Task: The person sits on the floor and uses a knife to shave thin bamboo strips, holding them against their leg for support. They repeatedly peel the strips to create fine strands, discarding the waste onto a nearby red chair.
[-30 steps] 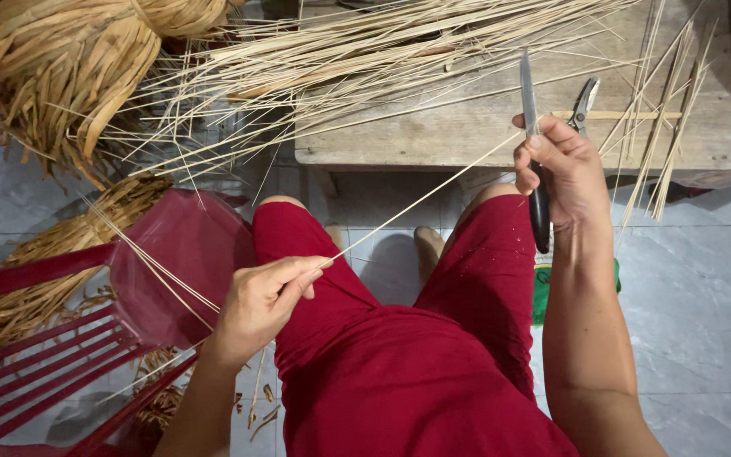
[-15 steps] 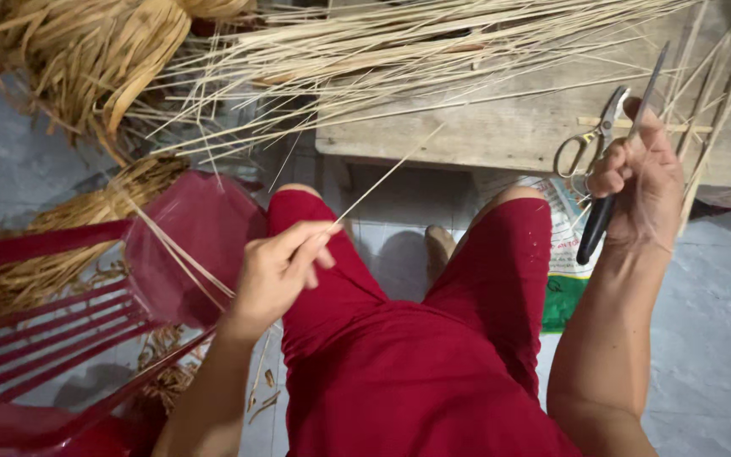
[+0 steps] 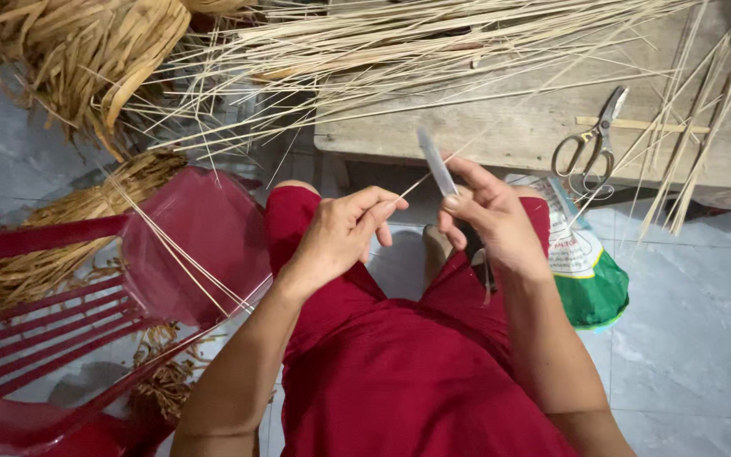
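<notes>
Head cam looks steeply down, close over lap and bench.

Grey tiled floor, worn wooden bench, red plastic chair, soft light

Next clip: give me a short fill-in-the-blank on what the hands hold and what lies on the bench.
1. The right hand holds a knife with its blade pointing ____.
2. The left hand pinches a thin ____.
3. On the wooden bench lies a pair of ____.
4. The plastic chair beside the person is ____.

Missing words: up; straw strip; scissors; red
</notes>
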